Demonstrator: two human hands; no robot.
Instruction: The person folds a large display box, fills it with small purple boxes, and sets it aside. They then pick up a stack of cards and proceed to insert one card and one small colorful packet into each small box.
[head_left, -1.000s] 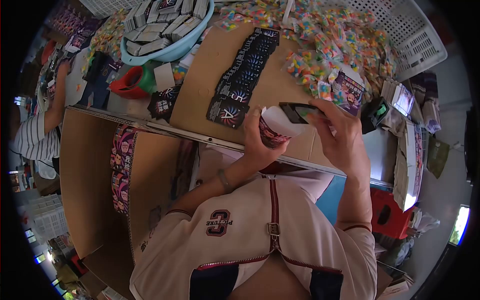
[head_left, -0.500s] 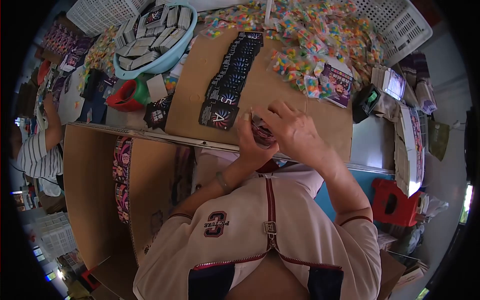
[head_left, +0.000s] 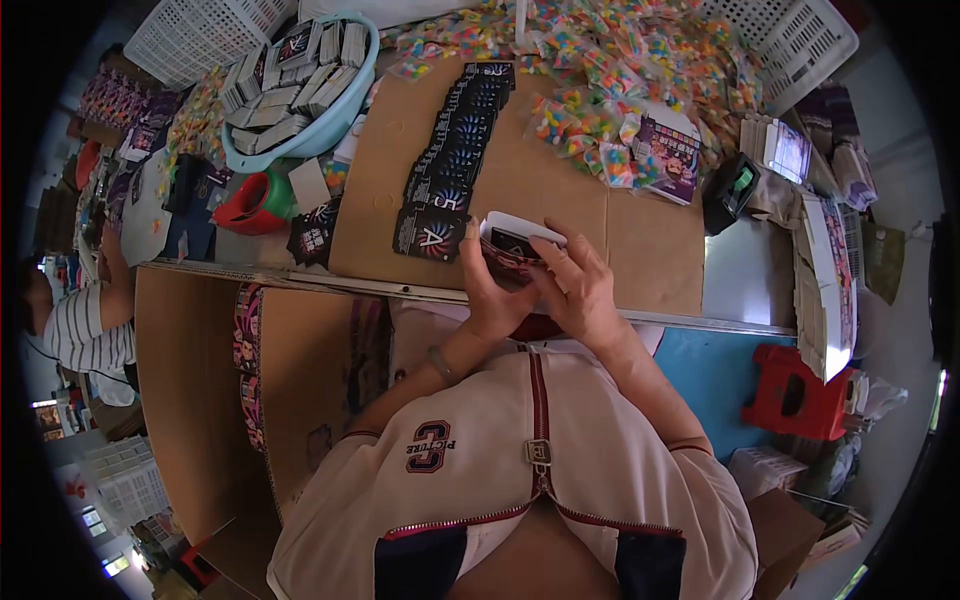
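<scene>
Between my two hands is a small printed box (head_left: pixel 508 262), its white inner flap raised and its top open. Something dark shows inside the box, but I cannot make out what it is. My left hand (head_left: pixel 496 302) grips the box's left side with the thumb along its edge. On the other side, my right hand (head_left: pixel 582 290) has its fingers on the box's right end and front. Just left of the box, a long overlapping row of black cards (head_left: pixel 455 165) runs away from me over a cardboard sheet (head_left: pixel 380 240).
Many clear candy packets (head_left: pixel 640 60) are heaped at the back. A blue basin (head_left: pixel 350 135) holds card stacks at left, near a red and green container (head_left: pixel 250 205). A large open carton (head_left: pixel 200 380) stands below the table edge. Another person (head_left: pixel 90 320) is at far left.
The box now stands open with its white flap showing. My right hand has lowered from above the box to its right side, fingers less bunched.
</scene>
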